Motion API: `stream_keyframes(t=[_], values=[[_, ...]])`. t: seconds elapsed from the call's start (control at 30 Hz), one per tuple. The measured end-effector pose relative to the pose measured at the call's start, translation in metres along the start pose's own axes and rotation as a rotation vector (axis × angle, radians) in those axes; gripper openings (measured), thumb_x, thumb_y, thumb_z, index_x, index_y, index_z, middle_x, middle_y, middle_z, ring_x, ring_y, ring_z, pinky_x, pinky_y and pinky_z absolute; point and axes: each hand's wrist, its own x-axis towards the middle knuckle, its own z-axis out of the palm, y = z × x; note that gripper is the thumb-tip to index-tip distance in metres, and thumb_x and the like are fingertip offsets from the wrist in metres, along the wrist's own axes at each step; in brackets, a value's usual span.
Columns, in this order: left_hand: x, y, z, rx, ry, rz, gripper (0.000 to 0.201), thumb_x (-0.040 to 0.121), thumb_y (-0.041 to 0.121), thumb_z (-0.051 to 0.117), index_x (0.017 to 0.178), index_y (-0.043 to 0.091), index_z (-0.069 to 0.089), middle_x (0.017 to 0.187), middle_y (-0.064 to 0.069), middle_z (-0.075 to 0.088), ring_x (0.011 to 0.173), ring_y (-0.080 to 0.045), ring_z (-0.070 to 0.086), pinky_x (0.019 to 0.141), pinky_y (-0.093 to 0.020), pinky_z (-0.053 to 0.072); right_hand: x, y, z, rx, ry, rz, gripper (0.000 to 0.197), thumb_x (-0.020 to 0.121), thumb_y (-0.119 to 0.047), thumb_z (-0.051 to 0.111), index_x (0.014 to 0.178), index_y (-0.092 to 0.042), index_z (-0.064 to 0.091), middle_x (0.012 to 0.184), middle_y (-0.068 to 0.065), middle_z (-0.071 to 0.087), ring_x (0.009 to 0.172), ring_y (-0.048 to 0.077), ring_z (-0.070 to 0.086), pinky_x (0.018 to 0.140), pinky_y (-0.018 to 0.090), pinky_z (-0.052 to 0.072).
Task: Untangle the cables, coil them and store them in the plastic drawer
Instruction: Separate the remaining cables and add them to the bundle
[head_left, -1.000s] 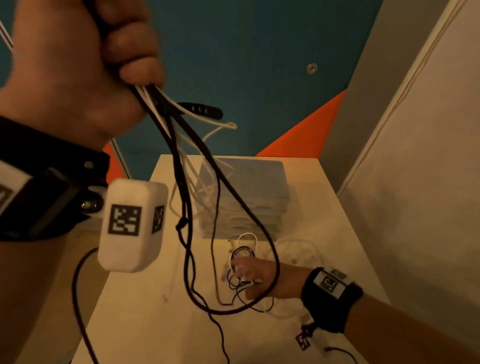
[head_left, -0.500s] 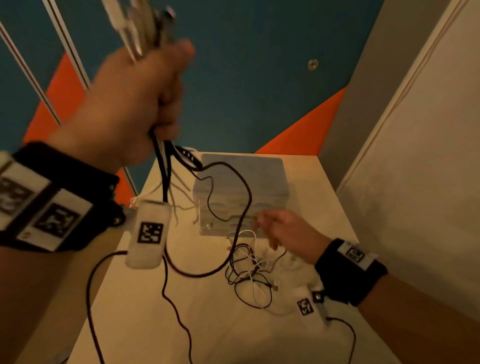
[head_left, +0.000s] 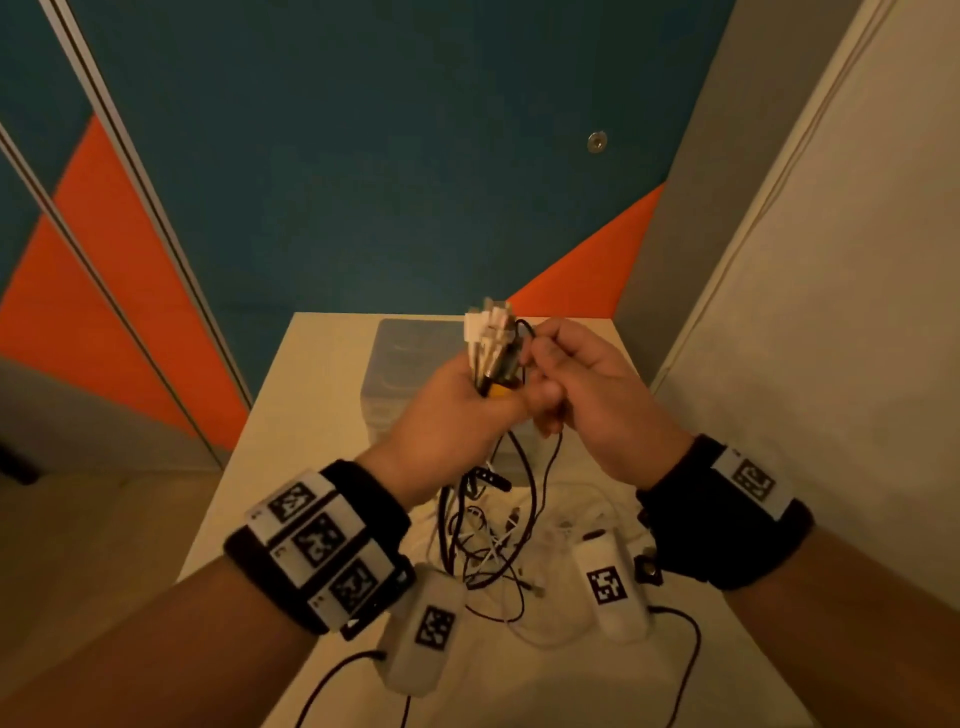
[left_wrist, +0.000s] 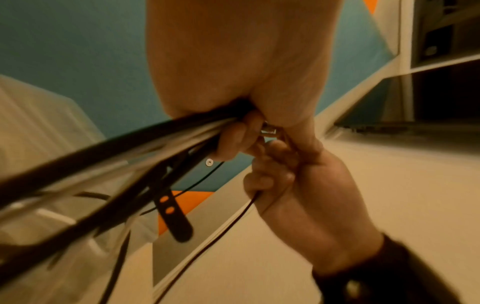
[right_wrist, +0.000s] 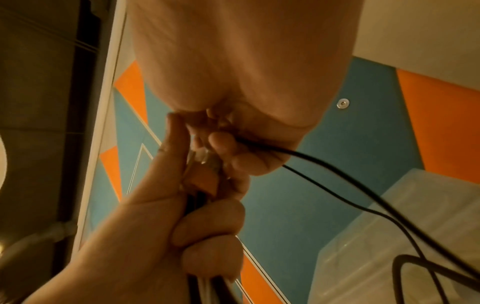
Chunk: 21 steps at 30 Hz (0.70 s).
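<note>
Black cables (head_left: 488, 525) in left hand (head_left: 449, 423)

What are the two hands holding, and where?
Left hand grips the bundle of black and white cables just below their plugs. Right hand pinches a thin black cable near its end.

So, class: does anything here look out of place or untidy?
Yes. Black and white cables lie knotted in a heap on the table, not coiled. The left hand grips a bunch of plug ends; the right hand pinches one thin black cable. The plastic drawer looks shut.
</note>
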Motion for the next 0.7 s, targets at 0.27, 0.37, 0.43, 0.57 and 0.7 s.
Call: stream_keyframes(t=[0.27,0.37,0.43,0.57,0.7], values=[[0.008,-0.010,0.015,0.030,-0.001,-0.069,0.012,0.092,0.005,0.065,0.098,0.014,0.061,0.067,0.016,0.064,0.048,0.008,0.054,0.050,-0.007,0.040,0.000,-0.004,-0.009,-0.093,0.051,-0.175,0.013,0.094,-0.009,0.055,0.091,-0.011,0.067,0.084,0.004,0.067,0.081,0.017,0.063,0.079,0.029,0.054],[0.016,-0.002,0.009,0.053,0.116,-0.090,0.012,0.097,0.018,0.061,0.085,0.016,0.061,0.065,0.004,0.058,0.043,0.001,0.046,0.046,-0.017,0.040,-0.001,0.005,-0.018,-0.251,0.166,-0.274,0.012,0.090,-0.015,0.059,0.100,-0.013,0.066,0.095,0.002,0.065,0.088,0.011,0.060,0.083,0.025,0.049],[0.023,0.002,0.000,0.024,0.202,-0.115,0.022,0.098,0.028,0.060,0.079,0.018,0.057,0.059,0.006,0.054,0.045,-0.009,0.041,0.046,-0.027,0.036,-0.009,0.020,-0.024,-0.233,0.248,-0.204,0.014,0.091,-0.017,0.061,0.104,-0.020,0.060,0.093,-0.007,0.059,0.083,0.005,0.055,0.077,0.021,0.046],[0.029,0.033,-0.012,-0.223,0.234,-0.071,0.018,0.100,0.031,0.056,0.100,0.013,0.054,0.056,0.005,0.040,0.044,-0.012,0.029,0.045,-0.027,0.029,-0.038,0.087,-0.016,-0.495,-0.149,0.228,0.069,0.078,-0.041,0.075,0.135,-0.036,0.036,0.133,-0.017,0.043,0.115,-0.001,0.046,0.093,0.016,0.043],[0.031,0.073,-0.025,-0.319,0.128,0.012,0.020,0.101,0.036,0.051,0.100,0.017,0.056,0.059,0.003,0.036,0.045,-0.012,0.023,0.046,-0.026,0.025,-0.051,0.154,-0.005,-0.823,-0.285,0.187,0.067,0.081,-0.050,0.063,0.139,-0.031,0.036,0.138,-0.007,0.044,0.128,0.009,0.041,0.109,0.033,0.036]])
